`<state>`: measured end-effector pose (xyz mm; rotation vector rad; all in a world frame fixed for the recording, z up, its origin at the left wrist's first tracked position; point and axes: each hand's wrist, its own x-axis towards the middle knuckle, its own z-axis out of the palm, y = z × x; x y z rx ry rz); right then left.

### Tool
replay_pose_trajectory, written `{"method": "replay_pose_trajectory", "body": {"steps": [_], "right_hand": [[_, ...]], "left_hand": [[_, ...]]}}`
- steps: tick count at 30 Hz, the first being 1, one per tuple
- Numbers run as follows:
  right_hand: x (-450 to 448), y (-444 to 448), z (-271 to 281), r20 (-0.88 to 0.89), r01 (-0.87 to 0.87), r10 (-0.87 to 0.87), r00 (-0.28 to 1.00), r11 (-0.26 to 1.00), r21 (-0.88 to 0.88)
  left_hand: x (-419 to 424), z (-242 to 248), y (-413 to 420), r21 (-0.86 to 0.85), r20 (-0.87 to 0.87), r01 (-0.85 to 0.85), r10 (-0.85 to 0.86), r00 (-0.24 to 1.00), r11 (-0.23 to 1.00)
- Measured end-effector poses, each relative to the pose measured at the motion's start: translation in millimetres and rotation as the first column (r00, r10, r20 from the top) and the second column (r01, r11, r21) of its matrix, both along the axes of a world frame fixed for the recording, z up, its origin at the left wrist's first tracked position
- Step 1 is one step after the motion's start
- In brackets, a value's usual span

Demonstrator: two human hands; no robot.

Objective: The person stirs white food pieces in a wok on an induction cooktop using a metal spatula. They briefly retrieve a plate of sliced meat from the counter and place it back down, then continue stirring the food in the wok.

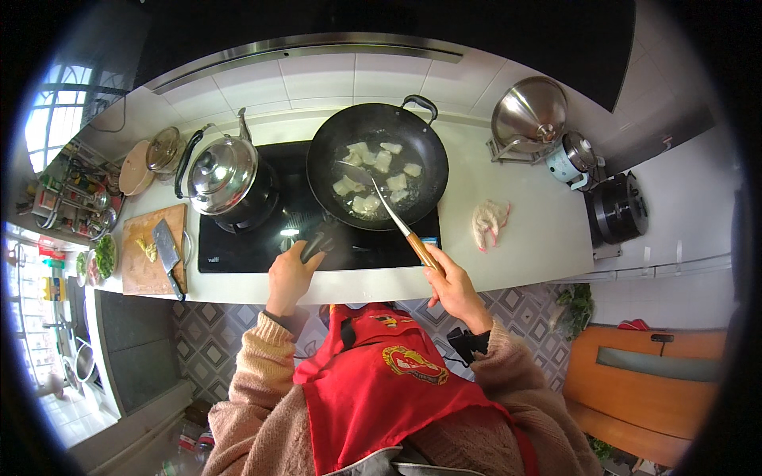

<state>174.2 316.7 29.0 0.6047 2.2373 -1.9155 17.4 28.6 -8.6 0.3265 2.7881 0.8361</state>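
A black wok (324,149) sits on the glass-topped gas stove (369,253), a helper handle at its far rim. My left hand (290,276) is closed around the wok's long dark handle (314,247) at the stove's front edge. In my right hand (455,288) is a metal spatula (390,208), gripped by its wooden handle; its blade reaches down among the food in the wok. Several pale, whitish pieces of food (383,162) lie in a shallow layer of bubbling liquid, perhaps oil, on the wok's bottom.
Left of the wok stands a steel kettle (223,172). A cleaver (166,247) and chopped yellowish bits lie on a wooden cutting board (137,229). To the right are a crumpled cloth (489,221), a steel lid on a stand (530,113), a light-blue pot (568,163) and a black cooker (619,208).
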Motion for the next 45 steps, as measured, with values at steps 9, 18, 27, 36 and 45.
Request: {"method": "replay_pose_trajectory", "body": {"steps": [9,18,27,36,45], "right_hand": [[4.0,10.0,3.8,0.014,0.093,-0.096,0.995,0.987,0.134],[34.1,48.7,54.3,-0.159,0.047,0.127,0.979,0.619,0.784],[16.3,34.8,42.5,-0.188,0.074,0.113,0.976,0.638,0.767],[-58.2,22.5,-22.7,-0.176,0.018,0.225,0.958,0.567,0.823],[-45.3,7.3,-12.4,-0.307,0.101,0.303,0.902,0.544,0.833]], "left_hand": [[-0.4,-2.1,-1.3,-0.019,-0.027,0.001,-0.001,1.0,1.0],[-0.4,3.2,0.8,-0.018,0.027,-0.006,0.006,1.0,1.0],[-1.5,3.7,1.7,-0.016,0.031,-0.01,0.011,0.999,1.0],[-1.3,1.9,1.1,-0.007,-0.006,-0.006,0.006,1.0,1.0],[3.1,2.6,0.7,-0.012,-0.083,-0.017,0.016,0.996,1.0]]}}
